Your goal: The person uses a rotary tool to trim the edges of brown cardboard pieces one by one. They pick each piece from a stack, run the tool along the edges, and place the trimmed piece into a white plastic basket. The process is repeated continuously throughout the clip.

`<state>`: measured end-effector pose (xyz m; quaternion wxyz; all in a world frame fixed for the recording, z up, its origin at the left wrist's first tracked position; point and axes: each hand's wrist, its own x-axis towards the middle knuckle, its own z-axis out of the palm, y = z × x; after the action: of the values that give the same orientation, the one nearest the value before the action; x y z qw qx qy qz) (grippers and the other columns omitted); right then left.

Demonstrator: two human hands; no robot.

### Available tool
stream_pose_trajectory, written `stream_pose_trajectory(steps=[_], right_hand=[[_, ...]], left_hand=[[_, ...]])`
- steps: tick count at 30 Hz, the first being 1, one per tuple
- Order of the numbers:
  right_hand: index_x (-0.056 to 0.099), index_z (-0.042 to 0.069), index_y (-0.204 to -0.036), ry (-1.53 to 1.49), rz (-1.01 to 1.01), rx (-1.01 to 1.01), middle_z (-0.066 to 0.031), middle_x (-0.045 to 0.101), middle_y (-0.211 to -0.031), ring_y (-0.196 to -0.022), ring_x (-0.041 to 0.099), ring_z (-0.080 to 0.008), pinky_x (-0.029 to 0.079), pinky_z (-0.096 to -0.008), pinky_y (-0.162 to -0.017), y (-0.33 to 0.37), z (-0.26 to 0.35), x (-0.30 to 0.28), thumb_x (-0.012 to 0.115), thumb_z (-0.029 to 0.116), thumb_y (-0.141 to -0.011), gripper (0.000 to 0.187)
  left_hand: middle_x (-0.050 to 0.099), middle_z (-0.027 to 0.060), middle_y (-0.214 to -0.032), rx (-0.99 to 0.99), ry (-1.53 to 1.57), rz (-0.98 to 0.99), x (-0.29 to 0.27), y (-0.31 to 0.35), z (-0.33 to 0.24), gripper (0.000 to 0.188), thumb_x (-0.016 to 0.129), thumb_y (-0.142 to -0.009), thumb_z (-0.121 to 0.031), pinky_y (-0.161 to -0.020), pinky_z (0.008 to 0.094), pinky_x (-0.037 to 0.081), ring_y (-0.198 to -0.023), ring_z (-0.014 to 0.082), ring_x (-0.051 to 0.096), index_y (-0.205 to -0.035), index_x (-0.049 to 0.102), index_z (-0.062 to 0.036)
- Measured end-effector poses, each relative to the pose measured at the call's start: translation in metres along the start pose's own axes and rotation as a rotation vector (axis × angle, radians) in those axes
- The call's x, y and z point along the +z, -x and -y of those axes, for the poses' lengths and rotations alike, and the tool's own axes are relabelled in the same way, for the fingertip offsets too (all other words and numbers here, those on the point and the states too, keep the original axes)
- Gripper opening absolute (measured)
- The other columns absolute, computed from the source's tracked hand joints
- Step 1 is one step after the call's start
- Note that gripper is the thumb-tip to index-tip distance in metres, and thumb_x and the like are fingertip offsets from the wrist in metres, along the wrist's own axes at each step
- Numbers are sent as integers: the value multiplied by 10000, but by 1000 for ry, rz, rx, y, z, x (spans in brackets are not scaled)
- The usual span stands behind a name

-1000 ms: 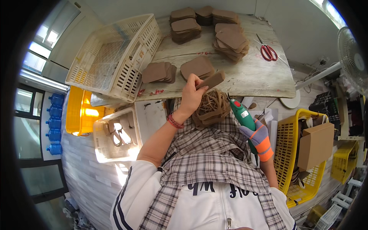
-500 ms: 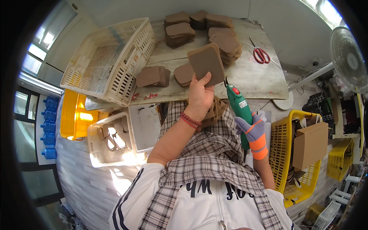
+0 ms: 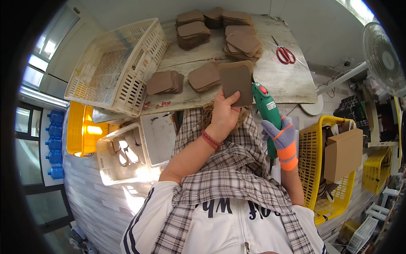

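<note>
My left hand (image 3: pixel 224 113), bare with a red bracelet at the wrist, pinches the lower edge of a flat brown piece (image 3: pixel 237 86) with rounded corners. A lighter brown margin shows along the piece's top and right side. My right hand (image 3: pixel 280 134), in a grey glove with orange bands, is wrapped round a green handheld electric cutter (image 3: pixel 266 106) with a red button. The cutter's thin dark tip lies right at the piece's right edge; I cannot tell whether it touches. Left of the held piece, a low stack of brown pieces (image 3: pixel 204 77) rests on the table.
More brown stacks (image 3: pixel 192 31) stand on the wooden table (image 3: pixel 279 86), with red-handled scissors (image 3: pixel 286 55) at right. A white crate (image 3: pixel 141 63) sits at the table's left. Below are a small white basket (image 3: pixel 112 167) and a yellow basket (image 3: pixel 311 169). A fan (image 3: pixel 382 59) stands right.
The held brown piece has come down and to the right and turned more upright, and its right edge is now beside the cutter's tip. My right hand and the cutter have shifted slightly up.
</note>
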<state>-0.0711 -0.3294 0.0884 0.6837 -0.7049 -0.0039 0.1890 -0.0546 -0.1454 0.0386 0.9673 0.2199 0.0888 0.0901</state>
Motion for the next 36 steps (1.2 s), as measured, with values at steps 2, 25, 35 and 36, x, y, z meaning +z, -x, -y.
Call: stream_pose_trajectory(steps=[2, 25, 35, 36], right_hand=[[561, -33, -1067, 6, -4, 10, -45, 628, -743, -555, 571, -84, 457, -210, -487, -2, 2, -2, 736, 134, -782, 374], [560, -14, -1091, 239, 219, 43, -27, 611, -773, -634, 550, -54, 455, -199, -553, 11, -12, -20, 801, 222, -727, 496], [569, -28, -1083, 242, 251, 71, -23, 617, -776, -655, 562, -57, 461, -207, -567, 4, -13, -10, 787, 224, -741, 477], [566, -28, -1085, 264, 258, 54, -24, 617, -775, -650, 563, -58, 462, -207, -559, 4, -16, -12, 787, 218, -742, 477]], left_hand=[[572, 95, -1176, -8, -26, 18, -3, 6, 2, 357, 545, -853, 66, -950, 366, 476, -1069, 225, 569, -1189, 491, -41], [623, 36, -1046, -275, -950, 212, -41, 20, -90, 363, 590, -780, 78, -821, 239, 475, -916, 96, 576, -1137, 576, 14], [612, 33, -975, -225, -1275, 254, -37, 25, -108, 300, 611, -773, 56, -769, 233, 468, -885, 80, 561, -1060, 548, -4], [613, 24, -967, -190, -1294, 225, -39, 24, -112, 278, 621, -770, 49, -763, 228, 466, -876, 73, 562, -1032, 549, -10]])
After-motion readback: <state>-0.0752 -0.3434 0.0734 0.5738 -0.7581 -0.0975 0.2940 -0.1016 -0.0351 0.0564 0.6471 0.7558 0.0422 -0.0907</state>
